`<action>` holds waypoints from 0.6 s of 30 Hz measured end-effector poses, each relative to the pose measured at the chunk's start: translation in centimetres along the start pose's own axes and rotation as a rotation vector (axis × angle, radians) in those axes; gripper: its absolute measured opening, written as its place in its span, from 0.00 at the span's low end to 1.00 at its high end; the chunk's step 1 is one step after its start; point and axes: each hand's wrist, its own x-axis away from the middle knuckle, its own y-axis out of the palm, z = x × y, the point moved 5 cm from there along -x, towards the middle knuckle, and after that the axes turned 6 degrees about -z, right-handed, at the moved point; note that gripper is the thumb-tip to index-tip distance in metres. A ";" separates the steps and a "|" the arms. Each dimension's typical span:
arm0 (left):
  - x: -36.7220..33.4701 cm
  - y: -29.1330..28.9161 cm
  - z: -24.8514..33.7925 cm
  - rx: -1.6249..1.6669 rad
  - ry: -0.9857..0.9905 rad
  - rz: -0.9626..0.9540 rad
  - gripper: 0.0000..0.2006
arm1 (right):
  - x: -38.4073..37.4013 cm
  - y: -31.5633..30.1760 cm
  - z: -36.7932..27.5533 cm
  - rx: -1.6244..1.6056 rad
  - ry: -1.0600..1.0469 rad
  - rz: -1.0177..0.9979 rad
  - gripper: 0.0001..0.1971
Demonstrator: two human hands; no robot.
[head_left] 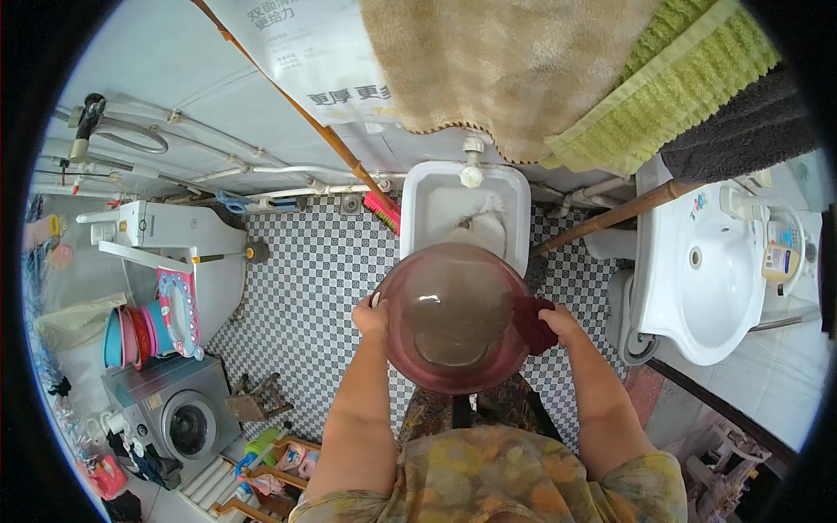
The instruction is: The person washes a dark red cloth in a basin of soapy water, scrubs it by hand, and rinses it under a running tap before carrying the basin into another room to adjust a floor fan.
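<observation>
A wide dark red plastic basin (pixel 410 349) with murky grey-brown water in it hangs in front of my body, its far edge over the near part of a white mop sink (pixel 410 222). My left hand (pixel 372 317) is closed on the basin's left rim. On the opposite rim my right hand (pixel 562 324) grips the edge together with a dark red cloth (pixel 534 327), which drapes partly inside the basin. A white tap (pixel 472 161) stands over the far side of the sink. The sink's near end is hidden by the basin.
A white washbasin (pixel 724 288) stands at the right, with a wooden pole (pixel 602 220) slanting toward it. Towels (pixel 514 70) hang ahead. At left are a washing machine (pixel 185 418), a small wooden stool (pixel 259 398) and stacked basins (pixel 131 336). A pink brush (pixel 382 211) lies beside the sink.
</observation>
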 end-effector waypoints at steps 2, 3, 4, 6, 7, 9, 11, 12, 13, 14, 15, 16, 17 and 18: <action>0.5 0.0 0.8 0.024 0.013 0.002 0.16 | 0.5 -0.2 -0.4 -0.004 0.048 0.048 0.19; 0.4 0.0 0.7 0.022 0.018 0.000 0.16 | 0.2 -0.3 -0.5 -0.004 0.051 0.047 0.19; 0.2 0.1 0.5 0.022 0.022 -0.003 0.15 | -0.3 -0.6 -0.4 0.024 0.065 0.065 0.19; -0.3 0.2 -0.4 0.038 -0.015 -0.002 0.15 | -0.5 -0.7 -0.6 0.055 0.083 0.079 0.19; -0.5 0.3 -0.9 0.055 -0.047 -0.003 0.15 | -0.7 -0.5 -0.8 0.037 0.056 0.032 0.19; -0.4 0.5 -0.3 0.044 -0.052 -0.011 0.15 | -0.8 -0.8 -1.0 0.014 0.033 -0.003 0.19; -0.5 0.5 -0.3 0.055 -0.089 -0.029 0.16 | -1.0 -0.9 -1.1 0.009 0.034 -0.034 0.22; -0.6 0.3 -0.4 0.055 -0.090 -0.027 0.16 | -1.2 -0.7 -1.2 0.007 0.033 -0.053 0.23; -0.7 0.1 -0.4 -0.003 -0.089 -0.024 0.16 | -1.4 -0.6 -1.2 0.008 0.033 -0.056 0.23; -0.6 0.2 0.2 -0.061 -0.084 -0.029 0.16 | -1.6 -1.0 -0.9 0.018 0.061 0.001 0.24; -0.5 0.2 0.7 -0.062 -0.083 -0.035 0.16 | -1.9 -1.5 -0.6 0.027 0.090 0.057 0.25; -0.5 0.3 1.2 -0.100 -0.078 -0.061 0.16 | -2.1 -1.9 -0.5 0.023 0.093 0.063 0.25; -0.4 0.0 1.7 -0.139 -0.076 -0.080 0.16 | -2.1 -1.8 -0.6 0.048 0.106 0.022 0.25; -0.7 0.1 1.7 -0.142 -0.079 -0.082 0.16 | -2.2 -1.7 -0.7 0.071 0.119 -0.018 0.26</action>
